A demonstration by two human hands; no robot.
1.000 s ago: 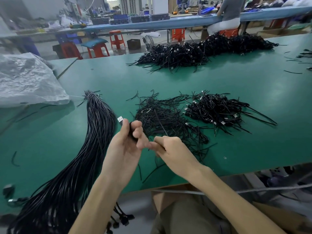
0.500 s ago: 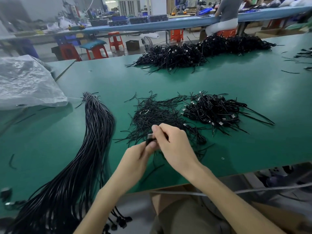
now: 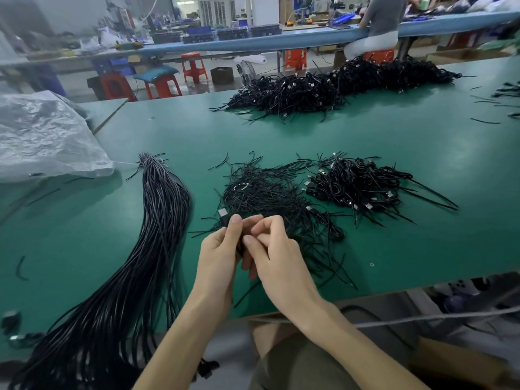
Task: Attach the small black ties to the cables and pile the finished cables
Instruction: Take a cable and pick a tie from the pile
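Head view, over the green table (image 3: 408, 153): a long bundle (image 3: 160, 235) of untied cables lies at the left, a big far pile (image 3: 332, 85) sits well back, and the nearer finished pile (image 3: 357, 184) is just beside the loose heap of ties (image 3: 261, 192).

A second ago the hands were apart, the left lifting a coil while the right drew something thin away from it. Now they have closed together, low over the near edge of the ties. I judge the tie is being wound on, so this cable is not yet ready for the pile.

The left hand (image 3: 218, 257) grips the coiled cable (image 3: 240, 246), thumb upright, with the plug (image 3: 222, 213) poking out past it. The right hand (image 3: 281, 257) curls its fingers onto the same coil, knuckles up. Whether a tie is pinched there I cannot tell.
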